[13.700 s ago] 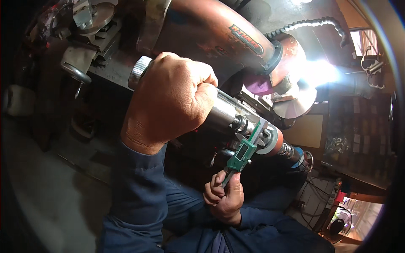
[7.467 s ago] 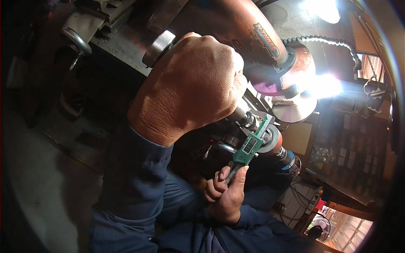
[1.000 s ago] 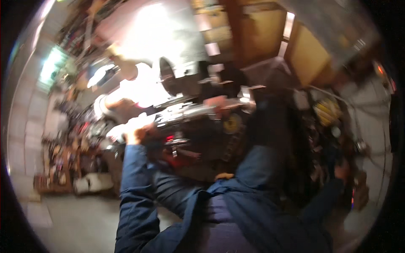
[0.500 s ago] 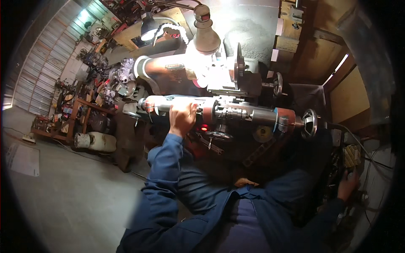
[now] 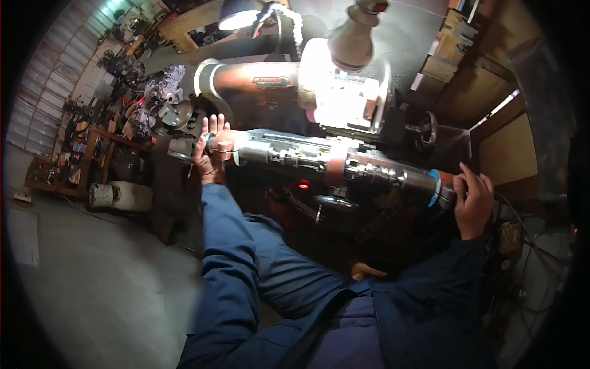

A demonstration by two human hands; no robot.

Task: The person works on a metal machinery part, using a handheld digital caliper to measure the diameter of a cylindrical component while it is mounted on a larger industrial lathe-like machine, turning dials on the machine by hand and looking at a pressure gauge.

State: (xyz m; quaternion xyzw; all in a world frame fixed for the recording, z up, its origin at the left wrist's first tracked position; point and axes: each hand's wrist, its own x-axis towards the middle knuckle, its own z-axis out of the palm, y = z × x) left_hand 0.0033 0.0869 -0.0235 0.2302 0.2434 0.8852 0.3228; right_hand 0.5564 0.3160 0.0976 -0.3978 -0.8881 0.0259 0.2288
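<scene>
Metalworking workshop: orange-red machine (image 5: 236, 82), handwheel (image 5: 336, 202), work lamp (image 5: 238, 19), piled metal parts (image 5: 165, 86).

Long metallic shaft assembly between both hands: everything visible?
The shiny shaft assembly looks like steel and runs across the view, sloping down rightward. Plain cylinders near both ends flank narrower stepped sections. A round reddish collar sits midway, a reddish block at the left, a blue ring near the right end. The bare left hand, spread, is at its left end, the right hand at its right; contact unclear.

The machine (image 5: 258, 86) carries two reddish end housings (image 5: 226, 144), a line of metal shafts (image 5: 307, 160) between them.
</scene>
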